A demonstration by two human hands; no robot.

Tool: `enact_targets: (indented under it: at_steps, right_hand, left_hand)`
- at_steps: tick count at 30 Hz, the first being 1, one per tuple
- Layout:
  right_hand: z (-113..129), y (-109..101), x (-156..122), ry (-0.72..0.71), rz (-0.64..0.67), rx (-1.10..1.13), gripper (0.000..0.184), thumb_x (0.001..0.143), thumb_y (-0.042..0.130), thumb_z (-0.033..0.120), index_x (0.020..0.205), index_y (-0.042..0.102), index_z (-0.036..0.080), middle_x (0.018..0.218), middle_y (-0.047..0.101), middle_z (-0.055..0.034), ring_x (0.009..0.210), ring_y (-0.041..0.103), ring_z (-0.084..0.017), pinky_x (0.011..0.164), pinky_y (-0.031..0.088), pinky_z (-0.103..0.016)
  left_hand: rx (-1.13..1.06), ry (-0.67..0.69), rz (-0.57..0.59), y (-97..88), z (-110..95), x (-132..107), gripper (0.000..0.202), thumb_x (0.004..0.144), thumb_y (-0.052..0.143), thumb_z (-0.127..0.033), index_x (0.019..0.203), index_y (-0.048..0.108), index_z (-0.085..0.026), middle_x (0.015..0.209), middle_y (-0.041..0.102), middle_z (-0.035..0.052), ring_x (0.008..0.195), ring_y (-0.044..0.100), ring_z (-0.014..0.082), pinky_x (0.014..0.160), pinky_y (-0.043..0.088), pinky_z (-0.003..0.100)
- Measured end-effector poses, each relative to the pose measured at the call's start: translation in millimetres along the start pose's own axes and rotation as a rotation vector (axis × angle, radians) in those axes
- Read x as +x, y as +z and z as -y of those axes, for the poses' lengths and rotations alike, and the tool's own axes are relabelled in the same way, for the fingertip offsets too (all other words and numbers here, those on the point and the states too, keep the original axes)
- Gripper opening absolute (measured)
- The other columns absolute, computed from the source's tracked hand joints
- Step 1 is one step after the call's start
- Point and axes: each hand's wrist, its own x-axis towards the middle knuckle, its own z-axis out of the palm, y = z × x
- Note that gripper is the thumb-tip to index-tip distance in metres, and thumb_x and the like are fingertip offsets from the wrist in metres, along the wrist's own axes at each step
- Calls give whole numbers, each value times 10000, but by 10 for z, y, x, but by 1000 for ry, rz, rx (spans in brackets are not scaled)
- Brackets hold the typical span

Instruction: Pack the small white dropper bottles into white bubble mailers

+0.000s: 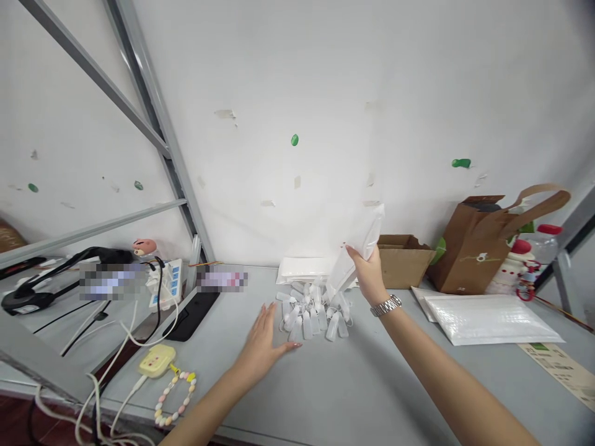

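Observation:
A pile of small translucent squeeze bottles [307, 324] lies mid-table. Just left of it, my left hand [261, 342] rests low over the tabletop, fingers stretched, thumb apart and nothing held. On the other side, my right hand [369, 272], with a metal watch at the wrist, grips a white bubble mailer [344, 272]. The mailer is tilted upright, its lower end down at the back of the pile. Whether anything is inside it cannot be seen. Behind the bottles, more white mailers [304, 267] lie flat by the wall.
An open cardboard box [403, 266] and a brown paper bag [469, 254] stand at the back right. In front lies another bubble mailer [495, 319]. Leftward are a black phone-like slab [193, 316], a power strip [174, 282], cables, a yellow case [157, 361] and a bead strap [175, 402].

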Motion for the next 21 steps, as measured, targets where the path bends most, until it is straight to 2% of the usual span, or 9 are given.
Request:
enact_targets:
  at_steps: [3, 5, 8, 11, 13, 18, 21]
  right_hand:
    - [-24, -55, -33, 28, 18, 68, 458, 746, 606, 385, 1147, 525, 179, 1106, 624, -93, 1039, 558, -248, 908, 431, -438]
    - [-13, -77, -44, 66, 20, 115, 444, 746, 610, 403, 1111, 560, 156, 1088, 639, -99, 1055, 556, -256, 916, 432, -443]
    - [35, -71, -45, 125, -57, 174, 450, 710, 654, 414, 1061, 598, 138, 1127, 623, -103, 1067, 556, -257, 925, 444, -427]
    - [110, -26, -49, 160, -83, 247, 447, 705, 665, 414, 1058, 607, 145, 1154, 610, -97, 1074, 557, -242, 927, 458, -400]
    - [161, 10, -65, 151, -84, 283, 425, 713, 665, 401, 1053, 612, 151, 1162, 606, -90, 1087, 549, -230, 943, 450, -388]
    - [242, 57, -141, 106, -53, 282, 376, 739, 647, 395, 1019, 631, 144, 1144, 612, -97, 1110, 530, -245, 924, 467, -403]
    - [253, 57, -180, 110, -38, 260, 371, 740, 649, 397, 1017, 630, 152, 1130, 619, -90, 1107, 532, -251, 922, 467, -420]
  left_hand:
    - [232, 22, -125, -185, 262, -47, 896, 711, 446, -623, 1369, 229, -54, 1449, 224, 173, 1352, 83, 295, 1078, 171, 448]
    - [374, -46, -205, -327, 512, -61, 902, 719, 401, -637, 1357, 239, -19, 1434, 243, 202, 1347, 101, 316, 1066, 183, 470]
    - [525, -181, -292, -519, 888, -85, 969, 681, 387, -678, 1343, 256, 18, 1404, 284, 244, 1328, 146, 369, 1037, 207, 503]
    - [591, -236, -378, -646, 1123, -123, 1020, 654, 378, -705, 1350, 230, 27, 1390, 311, 248, 1322, 161, 384, 1015, 224, 522]
    - [573, -261, -391, -696, 1175, -148, 1031, 664, 383, -691, 1362, 166, 35, 1380, 323, 256, 1319, 185, 373, 1009, 234, 512]
    - [393, -293, -278, -781, 1125, -185, 1000, 738, 383, -628, 1380, -63, -5, 1359, 382, 224, 1307, 266, 303, 1016, 246, 451]
    - [381, -289, -312, -844, 1114, -196, 995, 747, 402, -614, 1380, -114, -46, 1396, 329, 207, 1317, 244, 297, 1032, 218, 448]
